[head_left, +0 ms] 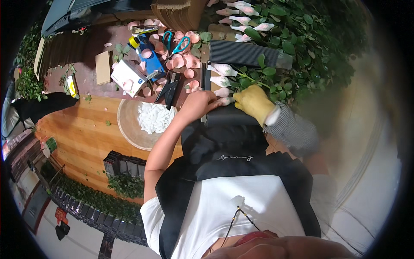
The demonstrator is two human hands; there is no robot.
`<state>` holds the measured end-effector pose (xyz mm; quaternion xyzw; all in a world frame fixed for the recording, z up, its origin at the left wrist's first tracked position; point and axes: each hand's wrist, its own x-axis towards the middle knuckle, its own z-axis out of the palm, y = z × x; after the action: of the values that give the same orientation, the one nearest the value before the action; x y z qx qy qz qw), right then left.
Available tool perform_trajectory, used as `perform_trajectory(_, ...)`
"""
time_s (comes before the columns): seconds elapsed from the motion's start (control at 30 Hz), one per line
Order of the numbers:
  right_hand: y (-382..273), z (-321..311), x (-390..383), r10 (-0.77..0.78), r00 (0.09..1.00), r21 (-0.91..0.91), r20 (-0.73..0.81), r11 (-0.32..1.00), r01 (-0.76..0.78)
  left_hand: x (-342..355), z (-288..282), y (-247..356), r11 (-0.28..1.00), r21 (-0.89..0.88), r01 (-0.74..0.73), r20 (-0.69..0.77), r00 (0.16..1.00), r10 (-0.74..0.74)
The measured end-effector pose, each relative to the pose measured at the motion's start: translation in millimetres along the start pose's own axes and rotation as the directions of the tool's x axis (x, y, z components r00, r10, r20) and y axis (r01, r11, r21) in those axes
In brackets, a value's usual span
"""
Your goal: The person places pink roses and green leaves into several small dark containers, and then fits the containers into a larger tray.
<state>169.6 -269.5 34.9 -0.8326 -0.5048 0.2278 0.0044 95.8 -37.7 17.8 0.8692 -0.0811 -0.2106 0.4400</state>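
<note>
Several pale rose buds in white netted sleeves (222, 69) lie in a row at the table's edge, heads to the left and leafy stems to the right. My bare left hand (199, 105) has its fingers closed around the nearest sleeved rose bud (225, 101). Just right of that bud, my right hand (255, 102), in a yellow glove with a grey knitted cuff, is closed at the top of the same rose's stem. The glove hides most of that stem. A dark ridged cardboard strip (243, 52) separates this row from more sleeved roses (245, 20) farther back.
Left of my left forearm stands a round bowl (123, 134) of white foam sleeves. Beyond it are a black stapler (170, 90), a white box (129, 78), teal-handled scissors (180, 45) and loose pink petals (188, 61). Thick green foliage (308, 47) fills the far right.
</note>
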Motion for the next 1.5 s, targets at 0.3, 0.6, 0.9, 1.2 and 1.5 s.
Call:
perform_trajectory(0.3, 2.6, -28.8, 3.2, 0.054, 0.983, 0.279, -0.175, 0.960, -0.003, -40.0, -21.1, -23.5, 0.783, -0.585, -0.211, -0.462, 0.880, -0.108)
perform_trajectory(0.6, -3.1, -15.0, 36.5, 0.286, 0.936, -0.151, 0.205, 0.954, -0.258, 8.5, 11.5, 4.7, 0.995, 0.098, -0.012, -0.308, 0.950, 0.042)
perform_trajectory(0.9, 2.3, -39.0, 6.1, 0.222, 0.924, 0.375, -0.312, 0.922, -0.095, -10.2, -10.5, -10.3, 0.858, -0.487, -0.164, -0.649, 0.725, -0.230)
perform_trajectory(1.2, 9.5, -18.3, 37.2, 0.325, 0.945, -0.105, -0.042, 0.939, -0.327, 38.0, 23.0, 10.4, 0.993, -0.068, 0.091, -0.569, 0.814, -0.114)
perform_trajectory(1.5, 20.8, 2.2, 35.6, 0.261, 0.957, -0.065, -0.123, 0.961, -0.270, 2.8, -14.8, -32.1, 0.883, -0.461, -0.083, -0.718, 0.619, -0.317)
